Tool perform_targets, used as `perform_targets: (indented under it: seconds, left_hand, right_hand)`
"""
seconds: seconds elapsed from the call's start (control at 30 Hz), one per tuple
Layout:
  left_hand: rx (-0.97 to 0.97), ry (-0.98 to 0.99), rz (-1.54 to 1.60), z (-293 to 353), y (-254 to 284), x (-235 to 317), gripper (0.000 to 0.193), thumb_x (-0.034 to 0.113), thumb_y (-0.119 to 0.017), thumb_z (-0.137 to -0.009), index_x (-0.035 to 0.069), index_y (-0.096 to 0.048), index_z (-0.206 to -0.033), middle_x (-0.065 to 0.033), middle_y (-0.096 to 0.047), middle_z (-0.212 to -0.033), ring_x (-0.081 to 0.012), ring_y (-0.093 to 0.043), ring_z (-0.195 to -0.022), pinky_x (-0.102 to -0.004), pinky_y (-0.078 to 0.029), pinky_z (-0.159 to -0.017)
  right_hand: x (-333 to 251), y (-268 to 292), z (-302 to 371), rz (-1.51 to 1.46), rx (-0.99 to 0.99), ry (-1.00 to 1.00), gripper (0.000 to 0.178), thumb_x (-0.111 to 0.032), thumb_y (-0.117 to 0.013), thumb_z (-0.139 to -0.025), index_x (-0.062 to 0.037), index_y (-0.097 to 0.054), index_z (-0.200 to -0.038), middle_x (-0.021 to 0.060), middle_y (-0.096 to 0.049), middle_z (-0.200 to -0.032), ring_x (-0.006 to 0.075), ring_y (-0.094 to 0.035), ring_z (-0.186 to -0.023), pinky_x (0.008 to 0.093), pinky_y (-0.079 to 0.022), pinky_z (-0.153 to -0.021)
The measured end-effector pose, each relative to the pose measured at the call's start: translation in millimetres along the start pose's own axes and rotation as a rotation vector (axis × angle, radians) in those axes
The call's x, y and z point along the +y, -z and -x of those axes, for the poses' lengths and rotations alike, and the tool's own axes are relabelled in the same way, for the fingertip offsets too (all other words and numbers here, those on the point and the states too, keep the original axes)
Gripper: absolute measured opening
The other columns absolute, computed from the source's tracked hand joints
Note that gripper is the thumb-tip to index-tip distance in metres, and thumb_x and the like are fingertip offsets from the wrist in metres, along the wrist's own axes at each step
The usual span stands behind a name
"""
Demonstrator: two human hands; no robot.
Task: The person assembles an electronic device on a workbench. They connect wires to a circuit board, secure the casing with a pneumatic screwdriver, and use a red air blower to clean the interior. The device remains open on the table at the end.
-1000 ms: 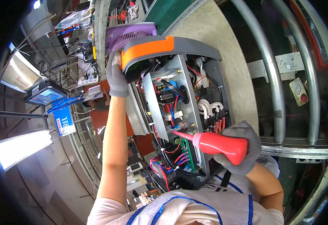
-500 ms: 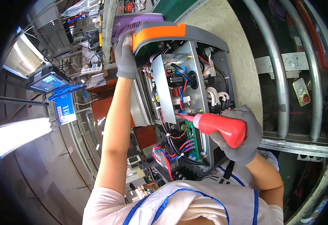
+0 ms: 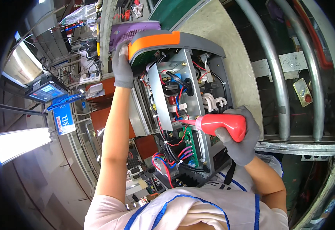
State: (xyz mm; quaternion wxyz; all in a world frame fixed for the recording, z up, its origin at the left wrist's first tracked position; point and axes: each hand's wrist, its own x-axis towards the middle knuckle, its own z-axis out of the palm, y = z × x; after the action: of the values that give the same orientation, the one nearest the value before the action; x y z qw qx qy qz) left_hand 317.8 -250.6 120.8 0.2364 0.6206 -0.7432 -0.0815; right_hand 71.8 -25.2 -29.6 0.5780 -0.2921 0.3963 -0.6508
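My gloved right hand [image 3: 242,136] is wrapped round a red squeeze bottle [image 3: 225,125] with a thin tapered nozzle. The nozzle points left into an opened machine, its tip near the wires beside a metal plate [image 3: 161,96]; whether it touches anything cannot be made out. My gloved left hand [image 3: 122,66] grips the left end of the machine's grey and orange cover panel [image 3: 156,43], its fingertips partly hidden behind the panel. Inside the metal frame [image 3: 190,65] are a green circuit board [image 3: 189,147], red, blue and black wires, and white cable loops [image 3: 212,101].
The machine stands on a pale board [image 3: 213,34]. Metal rollers [image 3: 276,76] run along the right. A purple plastic piece [image 3: 137,28] lies behind the cover panel. To the left are a lit screen [image 3: 46,92], a blue sign [image 3: 63,118] and a power strip [image 3: 90,78].
The machine and both hands appear shifted slightly left in the picture, much as the surroundings are. The bottle stays in my right hand, with its nozzle still inside the machine.
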Motion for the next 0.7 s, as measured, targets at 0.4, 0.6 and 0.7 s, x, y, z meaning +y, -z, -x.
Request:
perform_targets:
  seconds: [0.4,0.6,0.7]
  left_hand:
    - [-0.025,0.137,0.190,1.1,2.3,-5.4,0.037,0.023,-0.040,-0.091,-0.005,-0.055,-0.110,-0.0100,-0.058,-0.101,-0.0172,-0.052,-0.094,-0.0283,-0.039,-0.088]
    - [-0.035,0.026,0.071,-0.4,-1.1,3.1,0.036,0.022,-0.040,-0.091,-0.005,-0.056,-0.109,-0.0106,-0.058,-0.101,-0.0166,-0.052,-0.094,-0.0279,-0.039,-0.087]
    - [-0.007,0.000,0.020,0.2,0.7,-1.5,0.036,0.022,-0.039,-0.091,-0.005,-0.056,-0.109,-0.0106,-0.058,-0.100,-0.0164,-0.052,-0.093,-0.0276,-0.039,-0.086]
  right_hand:
    - [3.8,18.3,-1.9,0.027,0.037,-0.062,0.039,-0.021,-0.079,-0.069,-0.0013,-0.058,-0.095,0.0112,-0.060,-0.085,0.0215,-0.061,-0.074,0.0307,-0.048,-0.065]
    - [7.2,6.8,-8.3,0.183,0.048,0.192,0.041,-0.022,-0.078,-0.069,0.0012,-0.057,-0.094,0.0102,-0.057,-0.082,0.0204,-0.058,-0.072,0.0291,-0.046,-0.066]
    - [5.0,3.9,-11.1,0.166,-0.004,0.092,0.040,-0.024,-0.076,-0.071,0.0015,-0.057,-0.095,0.0097,-0.058,-0.083,0.0187,-0.058,-0.072,0.0291,-0.045,-0.067]
